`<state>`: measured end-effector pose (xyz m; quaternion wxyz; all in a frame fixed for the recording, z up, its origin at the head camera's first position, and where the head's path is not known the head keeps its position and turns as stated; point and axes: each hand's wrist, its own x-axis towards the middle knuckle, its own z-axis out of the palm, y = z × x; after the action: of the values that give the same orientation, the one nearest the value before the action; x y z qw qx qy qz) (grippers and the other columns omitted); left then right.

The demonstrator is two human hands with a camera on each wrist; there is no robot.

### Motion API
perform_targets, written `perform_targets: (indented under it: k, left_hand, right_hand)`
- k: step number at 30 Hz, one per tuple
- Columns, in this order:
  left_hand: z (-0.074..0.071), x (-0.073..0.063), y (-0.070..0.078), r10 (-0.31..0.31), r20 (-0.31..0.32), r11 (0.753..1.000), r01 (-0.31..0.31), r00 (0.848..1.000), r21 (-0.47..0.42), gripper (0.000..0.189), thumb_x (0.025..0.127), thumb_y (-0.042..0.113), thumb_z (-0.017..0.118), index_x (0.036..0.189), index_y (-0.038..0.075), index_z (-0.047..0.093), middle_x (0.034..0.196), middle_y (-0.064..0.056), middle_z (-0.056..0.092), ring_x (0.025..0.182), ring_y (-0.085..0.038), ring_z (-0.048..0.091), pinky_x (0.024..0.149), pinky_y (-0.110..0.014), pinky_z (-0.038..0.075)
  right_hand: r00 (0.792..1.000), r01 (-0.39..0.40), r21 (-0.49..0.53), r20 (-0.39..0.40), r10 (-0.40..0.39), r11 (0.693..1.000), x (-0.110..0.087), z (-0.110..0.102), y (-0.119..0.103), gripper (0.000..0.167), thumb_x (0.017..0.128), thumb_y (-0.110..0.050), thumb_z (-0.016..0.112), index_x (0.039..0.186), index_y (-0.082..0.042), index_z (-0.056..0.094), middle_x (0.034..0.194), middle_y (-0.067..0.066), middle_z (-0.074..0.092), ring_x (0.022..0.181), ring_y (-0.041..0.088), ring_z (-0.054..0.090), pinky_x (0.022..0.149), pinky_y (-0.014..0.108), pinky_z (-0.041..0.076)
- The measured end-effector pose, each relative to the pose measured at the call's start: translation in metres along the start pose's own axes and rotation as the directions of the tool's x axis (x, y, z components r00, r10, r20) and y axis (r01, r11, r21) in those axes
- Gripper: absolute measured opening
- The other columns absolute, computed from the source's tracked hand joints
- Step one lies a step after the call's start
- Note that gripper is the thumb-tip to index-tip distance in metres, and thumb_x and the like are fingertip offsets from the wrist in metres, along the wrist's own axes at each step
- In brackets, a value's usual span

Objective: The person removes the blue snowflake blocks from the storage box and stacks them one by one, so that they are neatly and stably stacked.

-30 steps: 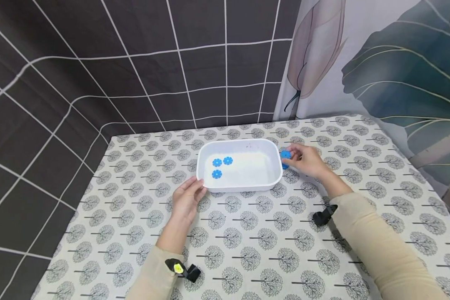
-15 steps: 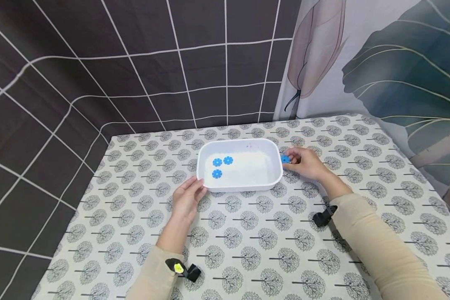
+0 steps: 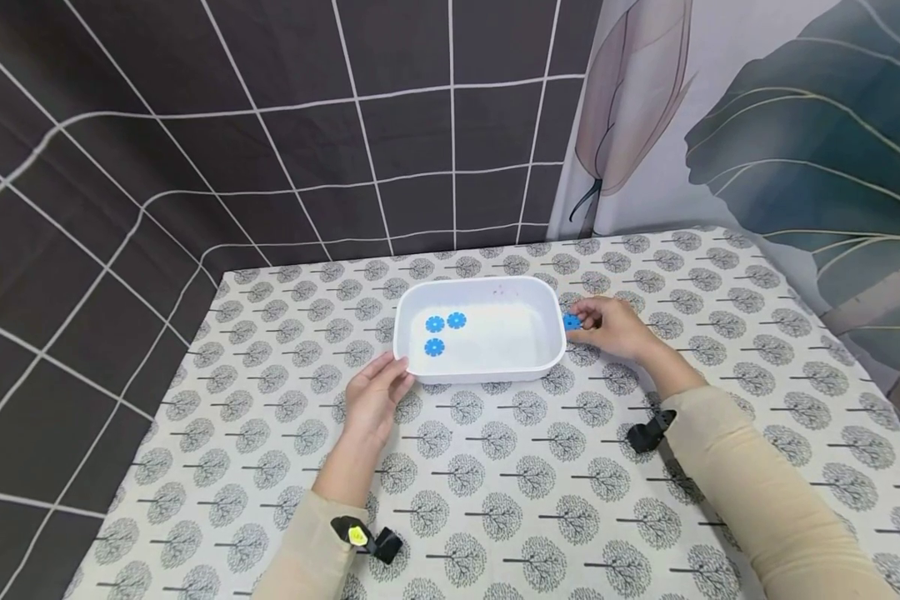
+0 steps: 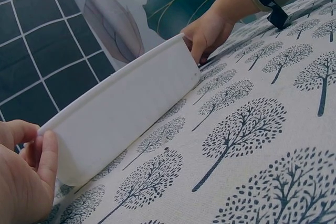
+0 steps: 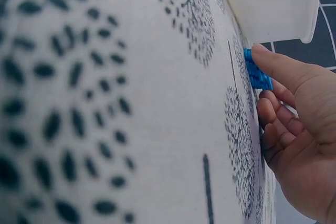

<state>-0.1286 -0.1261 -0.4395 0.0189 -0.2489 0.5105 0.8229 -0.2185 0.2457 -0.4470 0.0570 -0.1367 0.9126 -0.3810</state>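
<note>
A white rectangular plastic tub (image 3: 495,373) stands on the table, with three blue notched discs (image 3: 434,347) lying flat towards its left end. My left hand (image 3: 371,400) holds the tub's near left corner, thumb and fingers at the rim; the left wrist view shows the same grip on the tub's wall (image 4: 121,124). Just outside the tub's right end, my right hand (image 3: 613,327) pinches more blue notched discs (image 5: 256,71) between thumb and fingers, low over the tablecloth. They look stacked in the right wrist view; the fingers partly hide them.
A tree-print cloth (image 3: 495,483) covers the table. Behind it hangs a dark curtain with white grid lines (image 3: 390,125), and a leaf-print curtain (image 3: 810,150) hangs at the right. Black straps (image 3: 648,432) sit on both wrists.
My right hand has lowered slightly beside the tub, and the raised blue disc has come down onto the blue below it. The left hand, the tub and the discs inside have stayed put.
</note>
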Motion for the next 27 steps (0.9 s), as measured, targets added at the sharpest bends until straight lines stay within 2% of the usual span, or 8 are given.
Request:
perform_targets:
  k: [9,14,18,23,27]
  left_hand:
    - [0.000,0.000,0.001,0.000,0.003,1.000,0.000,1.000,0.003,0.038,0.091,-0.003,0.070,0.126,-0.005,0.056,0.106,-0.009,0.061,0.088,-0.012,0.065,0.092,-0.023,0.061]
    - [0.001,0.000,0.001,-0.003,-0.004,1.000,0.003,1.000,-0.008,0.036,0.090,-0.003,0.070,0.124,-0.004,0.058,0.107,-0.010,0.062,0.088,-0.013,0.066,0.092,-0.024,0.061]
    - [0.001,0.000,0.001,-0.005,0.000,1.000,0.005,1.000,-0.010,0.039,0.090,-0.003,0.070,0.127,-0.003,0.057,0.112,-0.011,0.060,0.094,-0.016,0.065,0.094,-0.025,0.061]
    - [0.000,0.001,0.000,-0.008,0.003,1.000,0.008,1.000,0.001,0.043,0.091,-0.003,0.069,0.131,-0.004,0.055,0.118,-0.013,0.058,0.100,-0.019,0.065,0.095,-0.025,0.060]
    - [-0.001,0.001,-0.001,-0.004,0.003,1.000,0.004,1.000,-0.002,0.042,0.091,-0.003,0.069,0.130,-0.005,0.055,0.117,-0.014,0.059,0.098,-0.018,0.065,0.094,-0.025,0.060]
  right_hand:
    - [1.000,-0.012,0.003,0.012,0.012,1.000,0.001,0.000,0.000,0.042,0.085,-0.011,0.083,0.118,0.006,0.064,0.100,0.014,0.064,0.088,0.023,0.057,0.078,0.018,0.054]
    - [1.000,-0.015,0.006,0.015,0.015,1.000,0.002,-0.003,-0.002,0.043,0.086,-0.014,0.082,0.121,0.005,0.064,0.103,0.016,0.065,0.091,0.025,0.058,0.081,0.024,0.055]
    - [0.999,0.002,0.000,-0.038,-0.002,1.000,0.005,-0.007,-0.007,0.040,0.091,-0.018,0.077,0.120,0.005,0.063,0.103,0.016,0.066,0.094,0.027,0.060,0.082,0.028,0.056]
    - [0.986,0.023,0.048,-0.166,-0.015,0.999,0.012,-0.012,-0.022,0.037,0.096,-0.022,0.072,0.120,0.005,0.063,0.101,0.015,0.067,0.090,0.025,0.061,0.075,0.021,0.055]
    - [0.976,0.057,0.093,-0.216,-0.036,0.994,0.019,-0.011,-0.037,0.036,0.097,-0.020,0.070,0.122,0.005,0.062,0.102,0.016,0.067,0.088,0.023,0.060,0.071,0.015,0.055]
